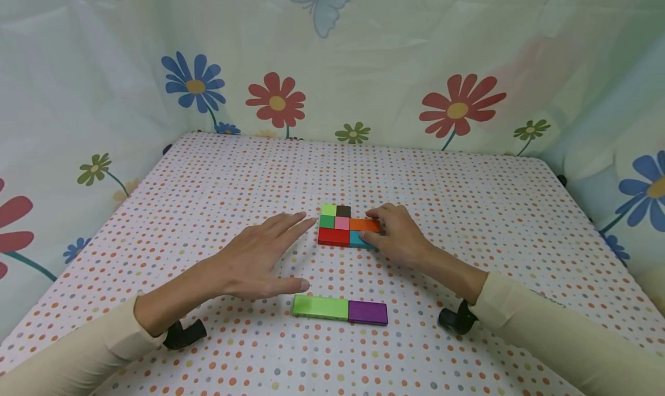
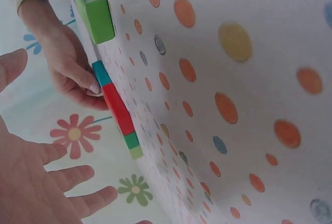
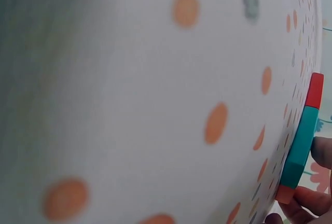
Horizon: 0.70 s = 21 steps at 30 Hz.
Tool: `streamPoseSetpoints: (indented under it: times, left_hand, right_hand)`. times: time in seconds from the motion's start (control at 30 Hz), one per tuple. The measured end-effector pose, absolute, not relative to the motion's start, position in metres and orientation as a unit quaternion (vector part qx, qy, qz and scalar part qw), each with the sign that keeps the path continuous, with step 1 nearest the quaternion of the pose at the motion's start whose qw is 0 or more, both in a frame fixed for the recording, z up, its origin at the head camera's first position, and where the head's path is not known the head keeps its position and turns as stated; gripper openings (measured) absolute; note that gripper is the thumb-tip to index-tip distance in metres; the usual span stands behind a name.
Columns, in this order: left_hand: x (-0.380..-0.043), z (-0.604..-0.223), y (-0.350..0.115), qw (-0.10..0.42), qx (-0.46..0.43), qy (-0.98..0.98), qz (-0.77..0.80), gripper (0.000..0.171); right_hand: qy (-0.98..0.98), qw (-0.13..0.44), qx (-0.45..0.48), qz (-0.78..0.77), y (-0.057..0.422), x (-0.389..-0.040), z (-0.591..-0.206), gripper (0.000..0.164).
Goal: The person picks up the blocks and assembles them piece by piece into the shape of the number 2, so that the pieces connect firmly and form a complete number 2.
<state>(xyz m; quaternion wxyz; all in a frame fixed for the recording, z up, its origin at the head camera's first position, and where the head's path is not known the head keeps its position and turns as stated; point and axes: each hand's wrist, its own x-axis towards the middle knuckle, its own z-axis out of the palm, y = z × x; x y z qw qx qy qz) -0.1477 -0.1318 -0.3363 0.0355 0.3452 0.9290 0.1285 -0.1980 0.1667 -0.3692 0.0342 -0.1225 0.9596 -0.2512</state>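
Flat coloured blocks lie together mid-table: light green, black, green, pink, red, blue and orange. My right hand pinches the orange block at the group's right end, its thumb over the blue block's edge. My left hand hovers at the group's left, fingers spread and straight, holding nothing. Nearer me, a long light green block lies end to end with a purple block.
White cloth with coloured dots covers the table. Behind and at both sides hangs a flowered curtain. Dark wrist-camera mounts sit under both sleeves, close to the tabletop.
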Motion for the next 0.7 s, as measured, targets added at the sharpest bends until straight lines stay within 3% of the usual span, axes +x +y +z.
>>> streamPoseSetpoints:
  times: [0.7]
  left_hand:
    - [-0.1467, -0.3354, -0.1316, 0.039, 0.345, 0.929, 0.128, 0.098]
  right_hand:
    - [0.956, 0.037, -0.115, -0.266, 0.1666, -0.1977, -0.37, 0.047]
